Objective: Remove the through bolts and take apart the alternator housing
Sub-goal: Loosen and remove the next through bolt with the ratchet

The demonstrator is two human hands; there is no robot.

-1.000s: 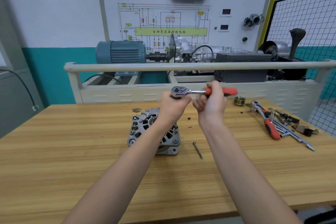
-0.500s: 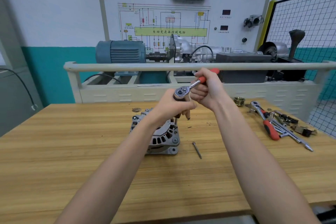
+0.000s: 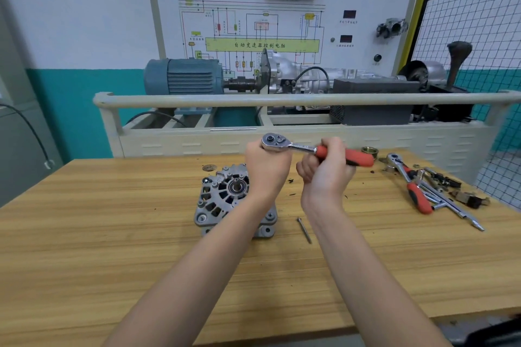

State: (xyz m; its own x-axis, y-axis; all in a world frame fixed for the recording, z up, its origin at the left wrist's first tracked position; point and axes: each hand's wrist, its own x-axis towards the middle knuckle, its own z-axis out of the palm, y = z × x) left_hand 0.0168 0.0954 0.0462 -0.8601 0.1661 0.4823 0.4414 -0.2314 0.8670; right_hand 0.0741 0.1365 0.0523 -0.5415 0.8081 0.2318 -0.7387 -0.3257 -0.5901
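The grey alternator point(image 3: 222, 200) stands on the wooden bench point(image 3: 84, 234), partly hidden behind my left forearm. Above its right side I hold a ratchet point(image 3: 282, 144) with a red handle, level and pointing right. My left hand point(image 3: 266, 169) grips the extension below the ratchet head; what the socket sits on is hidden. My right hand point(image 3: 327, 172) grips the red handle point(image 3: 358, 156). One removed through bolt point(image 3: 304, 229) lies loose on the bench to the right of the alternator.
A second red-handled ratchet point(image 3: 408, 183), extension bars and small parts lie at the right of the bench. A brass ring point(image 3: 370, 150) and a washer point(image 3: 209, 167) sit near the back edge. Behind stands a railed training rig with a blue motor point(image 3: 183, 76).
The ratchet handle swung from pointing up and away back down to level, pointing right, as it was a second ago. The alternator turned slightly, showing more of its front face.
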